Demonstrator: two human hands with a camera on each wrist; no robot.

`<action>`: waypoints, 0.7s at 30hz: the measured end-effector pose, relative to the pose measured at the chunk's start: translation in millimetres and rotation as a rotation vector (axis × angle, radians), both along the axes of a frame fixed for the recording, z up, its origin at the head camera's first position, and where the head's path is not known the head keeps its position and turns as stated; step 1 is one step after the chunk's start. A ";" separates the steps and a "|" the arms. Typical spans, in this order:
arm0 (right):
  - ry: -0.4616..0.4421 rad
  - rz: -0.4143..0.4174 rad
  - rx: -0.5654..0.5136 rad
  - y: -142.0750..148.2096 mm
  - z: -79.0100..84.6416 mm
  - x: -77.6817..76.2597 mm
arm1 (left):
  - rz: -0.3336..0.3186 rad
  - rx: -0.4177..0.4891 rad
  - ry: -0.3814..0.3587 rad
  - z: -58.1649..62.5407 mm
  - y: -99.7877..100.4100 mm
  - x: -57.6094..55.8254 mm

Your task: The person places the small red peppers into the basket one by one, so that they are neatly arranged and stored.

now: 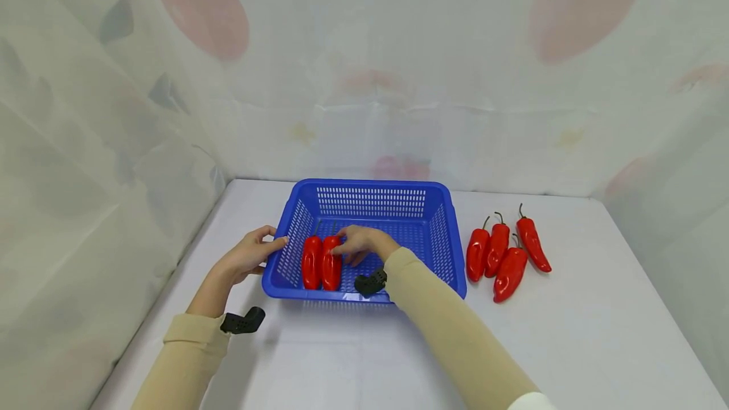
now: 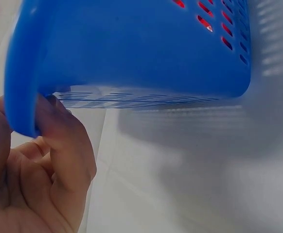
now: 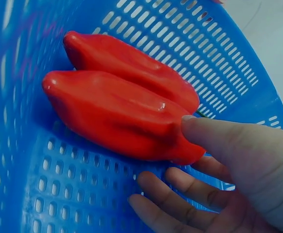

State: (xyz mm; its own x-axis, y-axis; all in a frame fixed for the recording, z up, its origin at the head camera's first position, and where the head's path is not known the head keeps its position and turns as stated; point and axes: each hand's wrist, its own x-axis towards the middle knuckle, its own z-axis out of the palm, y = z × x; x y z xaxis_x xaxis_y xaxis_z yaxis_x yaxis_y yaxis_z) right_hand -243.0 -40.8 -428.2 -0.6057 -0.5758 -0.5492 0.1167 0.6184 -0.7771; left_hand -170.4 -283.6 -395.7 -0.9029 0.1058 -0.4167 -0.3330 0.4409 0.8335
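The peppers (image 1: 311, 264) look smooth and glossy, with bright highlights. The basket (image 1: 364, 182) is smooth plastic with a soft sheen. The sleeves (image 1: 450, 328) look like matt cloth, the table (image 1: 598, 334) smooth, the sheet (image 1: 398, 49) creased.

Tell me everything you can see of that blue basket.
The blue basket looks like plastic: rectangular, open-topped, with rounded corners, a smooth rim, and slotted walls and floor. Its mouth faces up above the white table; whether its base lies flat, I can't tell. The left hand grips its left rim. Two red peppers lie inside, toward the left; the right hand is inside too.
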 end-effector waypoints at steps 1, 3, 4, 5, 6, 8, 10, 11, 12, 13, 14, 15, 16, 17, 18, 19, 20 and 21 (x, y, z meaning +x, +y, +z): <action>-0.003 -0.001 -0.005 0.8 -0.1 -0.5 | -0.001 -0.002 -0.002 1.4 0.8 0.4; 0.002 -0.001 -0.012 2.9 0.1 -1.5 | -0.004 0.005 -0.002 2.8 1.6 0.8; 0.010 -0.001 -0.015 4.1 0.8 -1.8 | -0.006 0.006 -0.002 3.2 1.6 0.8; 0.025 0.006 -0.013 5.4 1.4 -2.2 | -0.009 0.007 -0.001 3.4 1.5 0.7; 0.043 0.014 -0.010 6.9 2.6 -2.5 | -0.011 0.009 0.001 3.6 1.7 0.6; 0.083 0.026 -0.008 10.1 4.7 -3.0 | -0.007 0.010 0.001 -1.7 -0.7 -1.6; 0.130 0.042 -0.002 13.4 7.7 -3.9 | -0.004 0.004 0.000 -3.3 -0.8 -2.4; 0.158 0.051 0.005 15.2 9.0 -4.5 | -0.002 0.003 -0.001 -4.0 -0.7 -2.8; 0.179 0.055 0.007 16.9 10.9 -4.9 | -0.007 0.004 0.001 -4.4 -0.5 -2.9; 0.200 0.061 0.008 18.6 12.5 -5.5 | -0.003 0.004 -0.002 -4.9 -0.4 -3.2; 0.217 0.067 0.006 20.2 14.1 -6.1 | 0.002 0.004 -0.005 -5.4 -0.5 -3.4; 0.232 0.075 0.005 21.6 16.0 -6.5 | 0.005 0.005 -0.006 -5.7 -0.6 -3.5; 0.246 0.081 0.002 23.0 17.9 -6.9 | 0.009 0.004 -0.007 -6.1 -0.9 -3.5; 0.256 0.085 -0.006 24.4 19.8 -7.3 | 0.008 0.003 -0.006 -6.4 -1.4 -3.6; 0.266 0.090 -0.016 25.6 21.4 -7.6 | 0.007 0.002 -0.005 -6.7 -2.0 -3.6; 0.279 0.096 -0.025 26.9 22.5 -8.0 | 0.016 0.000 -0.007 -7.1 -2.5 -3.6; 0.291 0.104 -0.032 28.1 24.0 -8.1 | 0.013 -0.001 -0.004 -7.3 -3.2 -3.7; 0.306 0.110 -0.037 29.3 25.7 -8.1 | 0.010 -0.001 -0.002 -7.3 -3.6 -3.7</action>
